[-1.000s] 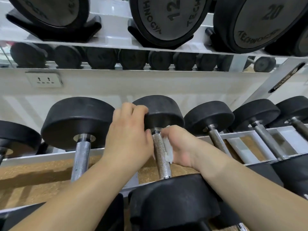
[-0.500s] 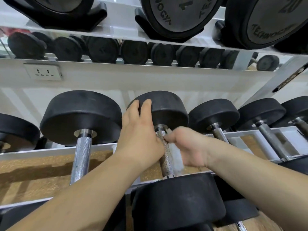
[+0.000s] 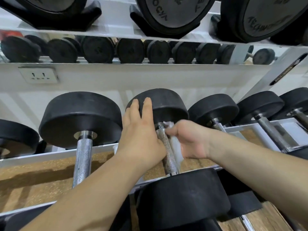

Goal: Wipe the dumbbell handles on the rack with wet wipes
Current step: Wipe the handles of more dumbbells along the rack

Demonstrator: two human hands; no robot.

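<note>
A black dumbbell lies on the rack in the middle of the head view, its knurled steel handle (image 3: 167,152) running towards me. My left hand (image 3: 140,134) rests on the dumbbell's far head (image 3: 168,104) with straight fingers, its palm beside the handle. My right hand (image 3: 188,140) holds a white wet wipe (image 3: 176,149) against the right side of the handle, fingers curled round it near the far collar. The underside of the handle is hidden.
More black dumbbells sit on the white rack rail (image 3: 260,125) left (image 3: 80,117) and right (image 3: 215,109) of this one. The near head (image 3: 181,195) is close below my forearms. A shelf overhead carries large dumbbells (image 3: 176,12). A wall socket (image 3: 39,75) sits at left.
My left fingers have straightened and slid up onto the far head. My right hand has moved the wipe up the handle towards the far collar.
</note>
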